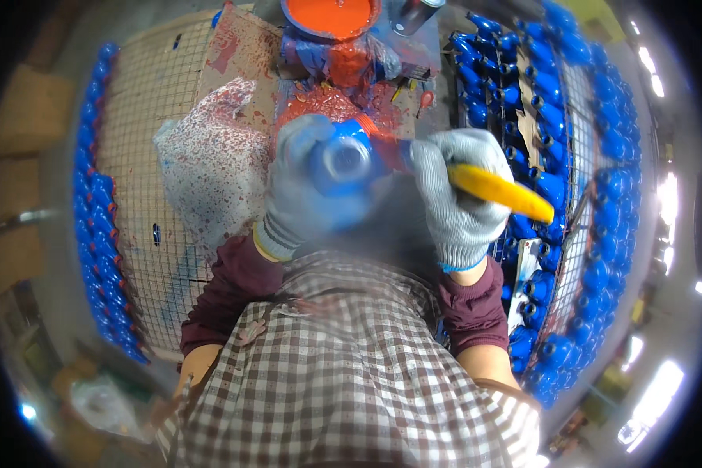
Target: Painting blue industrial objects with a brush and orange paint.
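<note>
My left hand [292, 175], in a grey knit glove, is closed round a glossy blue vessel [345, 161] with a round end facing me. A band of orange-red shows at its far end, and its lower part is smeared by motion. My right hand [462, 195], gloved alike, grips a tool with a yellow handle [507, 192] that sticks out to the right. The tool's working end points toward the vessel; it is blurred, so its kind cannot be made out.
A paint-stained tub [331, 37] of orange paint stands ahead, with red splatter below it. Blue vessels [550, 187] crowd a rack at right; more blue pieces [101, 226] line the left wire mesh [152, 117]. A paint-speckled sheet [214, 168] lies left, a dark can [417, 15] far right of the tub.
</note>
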A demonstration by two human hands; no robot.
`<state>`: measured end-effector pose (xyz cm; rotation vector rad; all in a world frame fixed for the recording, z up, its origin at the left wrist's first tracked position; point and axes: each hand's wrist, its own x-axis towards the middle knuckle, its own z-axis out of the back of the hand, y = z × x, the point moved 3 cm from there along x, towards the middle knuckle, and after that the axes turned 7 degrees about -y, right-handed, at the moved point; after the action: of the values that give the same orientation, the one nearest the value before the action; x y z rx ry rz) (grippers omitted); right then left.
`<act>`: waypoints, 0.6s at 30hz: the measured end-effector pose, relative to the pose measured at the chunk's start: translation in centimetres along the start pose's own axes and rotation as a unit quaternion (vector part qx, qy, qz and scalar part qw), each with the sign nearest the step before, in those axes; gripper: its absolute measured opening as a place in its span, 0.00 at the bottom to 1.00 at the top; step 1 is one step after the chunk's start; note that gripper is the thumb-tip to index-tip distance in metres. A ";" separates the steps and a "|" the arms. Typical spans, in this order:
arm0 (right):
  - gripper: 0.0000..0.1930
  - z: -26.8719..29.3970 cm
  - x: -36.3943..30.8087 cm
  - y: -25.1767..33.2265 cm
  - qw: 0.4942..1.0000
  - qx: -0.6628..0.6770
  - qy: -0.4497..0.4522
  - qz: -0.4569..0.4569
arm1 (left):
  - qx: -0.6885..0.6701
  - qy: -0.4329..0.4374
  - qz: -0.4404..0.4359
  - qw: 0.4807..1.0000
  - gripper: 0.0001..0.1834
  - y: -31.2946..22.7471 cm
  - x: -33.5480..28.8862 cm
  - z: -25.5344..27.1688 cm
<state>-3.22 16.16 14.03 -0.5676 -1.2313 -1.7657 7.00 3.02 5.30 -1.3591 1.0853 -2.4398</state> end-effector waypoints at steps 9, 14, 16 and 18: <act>0.12 1.1 -0.6 1.5 0.992 0.065 0.109 0.013 | -0.533 -0.029 0.450 0.716 0.36 3.3 -2.0 -0.5; 0.11 0.9 -1.1 0.0 0.979 0.187 0.082 -0.002 | -0.641 -0.094 0.537 0.540 0.40 3.4 -2.7 -0.5; 0.08 1.0 -1.1 -1.6 0.962 0.244 0.120 -0.031 | -0.653 -0.080 0.583 0.476 0.40 2.9 -2.7 -0.3; 0.07 0.3 -3.0 -3.2 0.921 0.358 0.021 -0.150 | -0.684 -0.046 0.587 0.429 0.35 3.4 -3.8 -0.7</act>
<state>-4.52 18.04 10.29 0.0930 -1.8709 -1.3939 7.97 2.59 0.29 -0.1921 2.6989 -0.1050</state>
